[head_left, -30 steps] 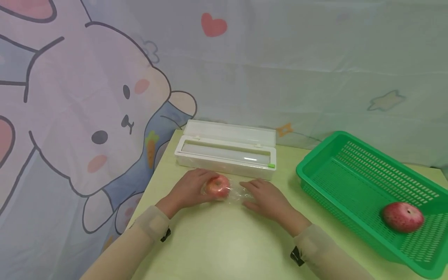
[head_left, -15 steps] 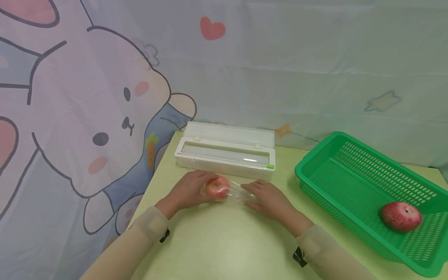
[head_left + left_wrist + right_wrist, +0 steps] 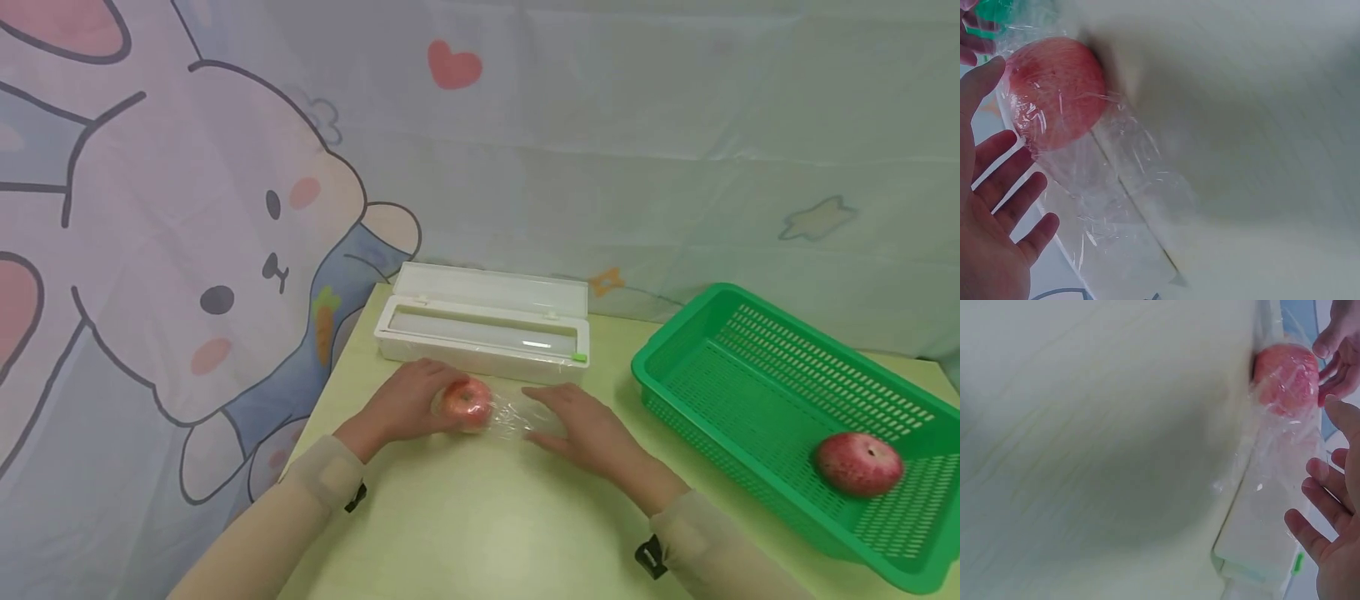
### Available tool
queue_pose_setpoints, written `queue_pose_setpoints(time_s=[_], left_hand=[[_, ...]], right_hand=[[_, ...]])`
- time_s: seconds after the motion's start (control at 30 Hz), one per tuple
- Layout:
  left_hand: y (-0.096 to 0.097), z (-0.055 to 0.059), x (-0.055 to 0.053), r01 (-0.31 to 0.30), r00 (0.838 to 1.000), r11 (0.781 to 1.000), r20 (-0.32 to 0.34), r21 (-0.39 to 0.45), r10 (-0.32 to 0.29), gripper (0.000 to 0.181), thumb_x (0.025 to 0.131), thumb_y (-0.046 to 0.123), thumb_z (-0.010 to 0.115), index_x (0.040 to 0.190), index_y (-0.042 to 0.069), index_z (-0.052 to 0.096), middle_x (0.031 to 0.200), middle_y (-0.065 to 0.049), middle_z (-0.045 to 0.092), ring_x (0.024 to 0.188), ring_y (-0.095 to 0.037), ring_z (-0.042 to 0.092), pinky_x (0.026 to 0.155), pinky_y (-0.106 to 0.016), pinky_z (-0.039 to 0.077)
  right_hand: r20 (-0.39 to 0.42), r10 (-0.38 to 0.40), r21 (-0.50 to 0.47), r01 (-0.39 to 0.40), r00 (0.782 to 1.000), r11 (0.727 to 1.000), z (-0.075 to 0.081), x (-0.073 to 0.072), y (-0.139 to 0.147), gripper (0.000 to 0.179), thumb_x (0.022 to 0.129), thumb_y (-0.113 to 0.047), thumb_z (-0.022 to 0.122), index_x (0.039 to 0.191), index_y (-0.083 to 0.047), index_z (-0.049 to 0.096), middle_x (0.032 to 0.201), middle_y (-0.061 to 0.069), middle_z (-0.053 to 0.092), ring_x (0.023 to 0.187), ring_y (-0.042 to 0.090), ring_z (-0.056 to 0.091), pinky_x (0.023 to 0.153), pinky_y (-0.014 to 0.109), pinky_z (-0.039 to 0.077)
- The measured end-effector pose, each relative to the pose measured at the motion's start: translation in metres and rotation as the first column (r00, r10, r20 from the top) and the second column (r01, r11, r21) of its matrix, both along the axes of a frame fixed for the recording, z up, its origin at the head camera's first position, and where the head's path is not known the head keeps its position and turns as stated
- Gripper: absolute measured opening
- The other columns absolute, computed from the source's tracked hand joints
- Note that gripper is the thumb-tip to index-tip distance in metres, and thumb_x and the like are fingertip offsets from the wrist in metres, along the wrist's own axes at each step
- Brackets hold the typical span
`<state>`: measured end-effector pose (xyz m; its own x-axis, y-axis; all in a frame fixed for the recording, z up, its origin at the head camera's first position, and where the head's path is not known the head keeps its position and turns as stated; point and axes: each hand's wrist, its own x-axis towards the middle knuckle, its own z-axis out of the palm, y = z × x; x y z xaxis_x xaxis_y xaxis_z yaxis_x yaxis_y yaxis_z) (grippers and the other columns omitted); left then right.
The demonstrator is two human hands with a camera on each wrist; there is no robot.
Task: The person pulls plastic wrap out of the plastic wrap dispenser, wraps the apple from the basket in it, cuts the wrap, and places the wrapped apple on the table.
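A red apple (image 3: 467, 403) lies in clear cling film on the table, the film covering it and trailing off both sides. My left hand (image 3: 401, 406) rests at the apple's left side, thumb and fingertips at its edge. The left wrist view shows that hand's (image 3: 1004, 200) fingers spread and loosely bent. To the right of the apple, my right hand (image 3: 588, 429) is at the loose end of the cling film (image 3: 517, 417), fingers apart. In the right wrist view, this hand (image 3: 1335, 500) has relaxed, spread fingers; whether they touch the film is unclear.
Behind the hands stands a white cling film dispenser (image 3: 480, 350), its lid (image 3: 491, 287) raised and a green slider (image 3: 579, 357) at its right end. A green basket (image 3: 678, 417) at the right contains a dark red fruit (image 3: 858, 464). A printed cloth (image 3: 600, 150) hangs behind the table.
My right hand has shifted slightly right, away from the apple, and its fingers have spread apart. The left hand and the apple stay nearly in place.
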<state>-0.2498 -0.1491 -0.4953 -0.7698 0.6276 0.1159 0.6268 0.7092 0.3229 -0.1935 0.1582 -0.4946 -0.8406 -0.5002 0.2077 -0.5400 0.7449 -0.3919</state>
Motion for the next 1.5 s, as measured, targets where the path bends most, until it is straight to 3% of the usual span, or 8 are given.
queue_pose_setpoints(time_s=[0.3,0.5,0.67,0.77,0.93,1.07,1.23,1.5], left_hand=[[0.020,0.014,-0.010,0.020,0.999,0.999,-0.047,0.030,-0.018,0.052,0.093,0.044,0.080,0.135,0.015,0.072,0.135,-0.006,0.071,0.129,-0.029,0.063,0.112,-0.048,0.048],[0.044,0.023,-0.017,0.002,0.997,0.999,-0.083,0.054,0.002,0.040,0.098,0.036,0.075,0.134,0.016,0.073,0.137,-0.004,0.070,0.130,-0.028,0.063,0.112,-0.047,0.049],[0.066,0.030,-0.023,-0.014,0.993,0.996,-0.113,0.094,0.024,0.036,0.100,0.032,0.076,0.132,0.016,0.074,0.135,-0.005,0.071,0.130,-0.027,0.063,0.111,-0.047,0.049],[0.078,0.033,-0.026,-0.024,0.992,0.993,-0.120,0.115,0.038,0.035,0.100,0.032,0.077,0.131,0.016,0.074,0.135,-0.006,0.071,0.131,-0.029,0.062,0.111,-0.047,0.049],[0.098,0.036,-0.030,-0.035,0.995,0.991,-0.090,0.127,0.047,0.036,0.102,0.034,0.074,0.134,0.017,0.073,0.136,-0.004,0.071,0.132,-0.028,0.062,0.116,-0.045,0.046],[0.107,0.038,-0.031,-0.043,0.996,0.993,-0.079,0.107,0.051,0.036,0.103,0.035,0.074,0.134,0.018,0.073,0.136,-0.004,0.071,0.131,-0.028,0.062,0.116,-0.045,0.046],[0.111,0.038,-0.032,-0.037,0.992,0.996,-0.115,0.076,0.046,0.035,0.101,0.035,0.075,0.132,0.019,0.074,0.134,-0.004,0.072,0.126,-0.026,0.065,0.110,-0.045,0.051],[0.120,0.037,-0.035,-0.008,0.991,0.999,-0.131,0.043,0.014,0.035,0.102,0.037,0.073,0.133,0.019,0.074,0.133,-0.002,0.072,0.125,-0.025,0.065,0.108,-0.043,0.052]], right_hand=[[-0.142,-0.108,-0.210,0.077,0.984,0.975,0.003,-0.012,0.013,0.059,0.092,-0.023,0.085,0.142,-0.001,0.062,0.136,0.022,0.065,0.129,0.044,0.058,0.107,0.060,0.051],[-0.220,-0.183,-0.204,0.138,0.958,0.969,0.009,-0.022,0.022,0.064,0.089,-0.023,0.087,0.142,0.001,0.060,0.135,0.025,0.063,0.126,0.047,0.058,0.105,0.062,0.050],[-0.076,-0.220,-0.224,0.198,0.973,0.954,0.007,-0.027,0.024,0.068,0.094,-0.025,0.083,0.148,0.003,0.053,0.146,0.028,0.054,0.136,0.050,0.051,0.110,0.066,0.045],[0.026,-0.255,-0.268,0.252,0.967,0.930,-0.003,-0.030,0.021,0.071,0.097,-0.027,0.081,0.152,0.003,0.048,0.155,0.030,0.046,0.143,0.053,0.043,0.114,0.069,0.040],[0.030,-0.322,-0.345,0.313,0.946,0.885,-0.018,-0.031,0.017,0.075,0.095,-0.025,0.081,0.154,0.006,0.045,0.161,0.032,0.040,0.148,0.055,0.037,0.118,0.071,0.034],[0.069,-0.360,-0.403,0.356,0.930,0.843,-0.026,-0.031,0.014,0.079,0.096,-0.025,0.079,0.158,0.006,0.040,0.165,0.032,0.033,0.151,0.054,0.031,0.121,0.071,0.030],[0.215,-0.373,-0.458,0.430,0.903,0.778,-0.032,-0.034,0.010,0.080,0.100,-0.026,0.078,0.161,0.001,0.036,0.169,0.032,0.025,0.156,0.051,0.025,0.124,0.068,0.027],[0.348,-0.311,-0.580,0.464,0.884,0.670,-0.044,-0.044,0.011,0.071,0.102,-0.018,0.076,0.161,-0.003,0.040,0.165,0.027,0.033,0.153,0.043,0.032,0.122,0.060,0.037]])
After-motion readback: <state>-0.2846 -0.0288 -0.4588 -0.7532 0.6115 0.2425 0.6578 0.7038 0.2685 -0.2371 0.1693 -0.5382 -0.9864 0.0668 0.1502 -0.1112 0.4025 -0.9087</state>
